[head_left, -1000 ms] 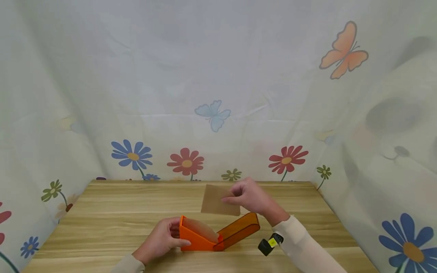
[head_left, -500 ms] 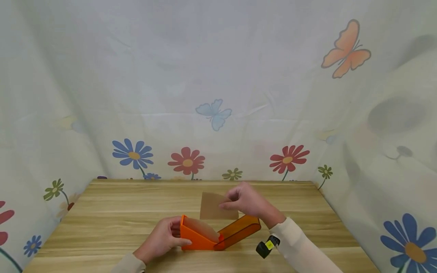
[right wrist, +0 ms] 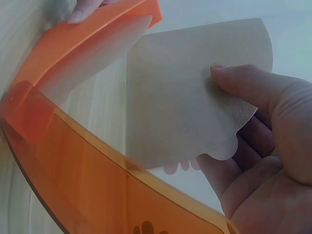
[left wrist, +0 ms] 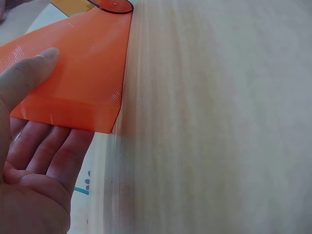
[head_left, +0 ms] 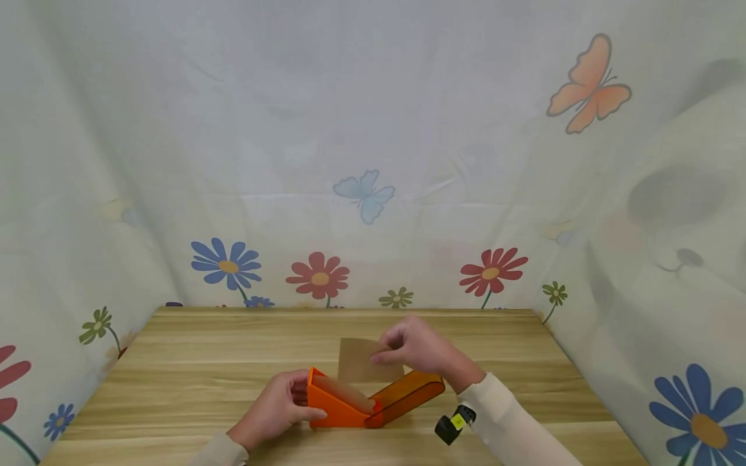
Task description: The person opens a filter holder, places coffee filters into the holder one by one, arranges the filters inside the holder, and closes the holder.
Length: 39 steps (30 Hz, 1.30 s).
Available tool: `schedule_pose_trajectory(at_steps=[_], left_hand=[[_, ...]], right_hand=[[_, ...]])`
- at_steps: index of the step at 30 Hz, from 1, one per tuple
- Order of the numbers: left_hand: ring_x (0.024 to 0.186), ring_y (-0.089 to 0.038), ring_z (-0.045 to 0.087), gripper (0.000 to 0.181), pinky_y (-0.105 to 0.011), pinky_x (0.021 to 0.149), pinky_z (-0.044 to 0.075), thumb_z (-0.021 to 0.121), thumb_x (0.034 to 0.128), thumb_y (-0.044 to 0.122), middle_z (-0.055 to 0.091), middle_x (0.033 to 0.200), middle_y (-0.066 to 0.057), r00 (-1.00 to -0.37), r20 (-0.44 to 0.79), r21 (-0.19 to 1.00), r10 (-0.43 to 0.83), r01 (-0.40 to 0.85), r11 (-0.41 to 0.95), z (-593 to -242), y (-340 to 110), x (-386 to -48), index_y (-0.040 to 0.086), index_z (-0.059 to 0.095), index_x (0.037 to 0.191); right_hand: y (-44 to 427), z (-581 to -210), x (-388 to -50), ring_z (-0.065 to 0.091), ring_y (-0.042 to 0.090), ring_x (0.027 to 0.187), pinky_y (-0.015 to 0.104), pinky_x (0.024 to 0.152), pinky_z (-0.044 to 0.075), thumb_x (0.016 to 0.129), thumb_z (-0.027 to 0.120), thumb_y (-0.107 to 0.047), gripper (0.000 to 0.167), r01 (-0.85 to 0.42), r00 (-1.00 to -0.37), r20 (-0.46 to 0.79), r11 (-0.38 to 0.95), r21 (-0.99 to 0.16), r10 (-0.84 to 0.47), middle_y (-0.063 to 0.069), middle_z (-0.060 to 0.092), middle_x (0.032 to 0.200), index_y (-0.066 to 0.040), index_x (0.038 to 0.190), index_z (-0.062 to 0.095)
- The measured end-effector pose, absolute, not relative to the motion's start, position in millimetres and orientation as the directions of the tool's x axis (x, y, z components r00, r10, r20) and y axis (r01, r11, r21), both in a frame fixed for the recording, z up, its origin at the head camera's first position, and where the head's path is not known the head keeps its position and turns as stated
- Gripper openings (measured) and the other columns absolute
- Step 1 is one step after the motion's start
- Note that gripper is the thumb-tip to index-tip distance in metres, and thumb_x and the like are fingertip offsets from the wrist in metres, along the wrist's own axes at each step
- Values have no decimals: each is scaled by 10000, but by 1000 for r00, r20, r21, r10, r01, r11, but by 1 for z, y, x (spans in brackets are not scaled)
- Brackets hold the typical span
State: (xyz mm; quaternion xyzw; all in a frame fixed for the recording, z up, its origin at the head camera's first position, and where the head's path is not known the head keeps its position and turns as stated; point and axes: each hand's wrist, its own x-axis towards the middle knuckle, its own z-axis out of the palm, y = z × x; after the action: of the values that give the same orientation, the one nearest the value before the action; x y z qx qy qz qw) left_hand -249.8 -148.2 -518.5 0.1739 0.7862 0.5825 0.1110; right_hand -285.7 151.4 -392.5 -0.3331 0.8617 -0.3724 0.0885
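An orange filter holder (head_left: 335,408) stands on the table with its translucent amber lid (head_left: 410,396) swung out to the right. My left hand (head_left: 276,406) grips its left end, thumb on the near wall (left wrist: 85,63) and fingers behind. Brown filter papers (right wrist: 92,63) lie inside the holder. Between thumb and fingers my right hand (head_left: 422,353) pinches a brown paper coffee filter (head_left: 358,361), raised behind the holder and apart from it. The right wrist view shows this filter (right wrist: 170,92) flat, with a crimped edge and a small rounded tab at the fingers.
A wooden table (head_left: 233,343) carries the holder. A pale curtain (head_left: 280,162) printed with flowers and butterflies surrounds the table at the back and sides. A black wrist device (head_left: 449,428) with a yellow patch sits at the right cuff.
My right hand has brought the coffee filter slightly left and lower, nearer the holder in the head view. The left hand and the holder have stayed in place.
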Motion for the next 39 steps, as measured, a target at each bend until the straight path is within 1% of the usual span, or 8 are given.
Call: schedule_pose_trajectory(at_steps=[4, 7, 13, 18, 22, 29, 35, 39], left_hand=[[974, -192, 729, 559, -296, 868, 615, 902, 779, 321, 760, 1146, -57, -917, 22, 952, 398, 140, 271, -517, -148, -249, 98, 689, 1244], [973, -191, 725, 561, -293, 865, 615, 902, 778, 319, 760, 1145, -52, -918, 14, 952, 396, 134, 275, -517, -147, -249, 99, 689, 1249], [968, -187, 728, 561, -302, 853, 619, 904, 779, 283, 761, 1143, -69, -917, 24, 955, 399, 139, 262, -516, -147, -248, 69, 684, 1249], [956, -184, 729, 560, -292, 844, 619, 903, 779, 284, 762, 1136, -67, -916, 21, 957, 400, 134, 258, -516, -147, -248, 69, 683, 1247], [964, -193, 731, 562, -288, 845, 618, 904, 780, 278, 761, 1140, -77, -915, 27, 959, 403, 137, 247, -516, -147, -248, 62, 682, 1249], [985, -195, 734, 594, -290, 857, 616, 903, 784, 265, 755, 1179, -87, -913, 34, 960, 407, 143, 241, -517, -148, -248, 72, 671, 1295], [984, -182, 735, 590, -273, 862, 611, 902, 785, 281, 760, 1171, -74, -911, 36, 959, 411, 146, 241, -518, -148, -249, 85, 673, 1291], [981, -184, 736, 577, -269, 860, 611, 901, 786, 288, 762, 1157, -78, -909, 47, 958, 414, 158, 238, -519, -149, -249, 75, 676, 1273]], right_hand=[[148, -395, -284, 399, 55, 513, 206, 475, 307, 903, 801, -277, 154, -517, -754, 95, 498, -696, -650, -84, 526, 597, -187, 777, 797], [145, -395, -282, 418, 45, 527, 198, 484, 311, 901, 803, -269, 99, -516, -750, 91, 495, -699, -655, -89, 591, 633, -214, 820, 817], [138, -396, -277, 454, 26, 541, 185, 491, 342, 893, 809, -301, 119, -525, -755, 84, 522, -672, -651, -119, 619, 645, -260, 782, 801], [133, -400, -276, 500, 33, 581, 188, 522, 407, 895, 809, -270, 95, -526, -742, 81, 504, -684, -665, -116, 683, 704, -250, 802, 812], [129, -403, -276, 496, 36, 582, 191, 529, 413, 899, 804, -254, 110, -529, -736, 82, 496, -689, -672, -110, 661, 685, -238, 790, 806], [121, -409, -274, 434, 15, 547, 176, 519, 354, 909, 794, -194, 165, -548, -720, 88, 486, -681, -688, -125, 572, 634, -202, 745, 774], [116, -414, -272, 385, 14, 522, 177, 508, 310, 917, 785, -180, 224, -568, -704, 77, 494, -659, -706, -118, 481, 595, -175, 701, 727], [113, -417, -271, 429, 1, 535, 162, 508, 337, 907, 793, -160, 169, -565, -706, 68, 503, -654, -705, -138, 541, 616, -175, 740, 766]])
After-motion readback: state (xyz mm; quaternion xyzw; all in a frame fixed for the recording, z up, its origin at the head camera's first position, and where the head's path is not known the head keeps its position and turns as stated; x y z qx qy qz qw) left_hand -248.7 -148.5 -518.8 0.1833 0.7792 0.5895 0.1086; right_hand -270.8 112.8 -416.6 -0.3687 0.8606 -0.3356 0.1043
